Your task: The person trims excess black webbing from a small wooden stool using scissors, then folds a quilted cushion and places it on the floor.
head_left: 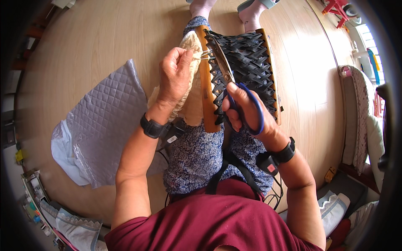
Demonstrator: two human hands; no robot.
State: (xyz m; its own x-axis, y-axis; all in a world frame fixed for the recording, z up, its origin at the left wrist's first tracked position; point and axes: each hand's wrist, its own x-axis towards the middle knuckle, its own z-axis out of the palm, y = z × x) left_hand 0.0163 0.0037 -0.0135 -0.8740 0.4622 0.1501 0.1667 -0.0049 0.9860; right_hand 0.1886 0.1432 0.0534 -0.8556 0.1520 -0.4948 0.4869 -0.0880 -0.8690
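Note:
Across my legs lies a small wooden-framed stool seat woven from crossed black straps. My right hand grips blue-handled scissors by the loops. Their blades lie over the left side of the black weave, pointing up toward the far left corner. My left hand is closed in a pinch just left of the wooden rail. Thin white string runs from its fingertips to the rail. A crumpled cream cloth hangs under and beside that hand; whether the fingers also hold it is hard to tell.
A grey quilted cloth with a pale blue part is spread on the wood floor to the left. A cushioned seat stands at the right. Lace-edged cloths lie at lower left. A red stool is at far right.

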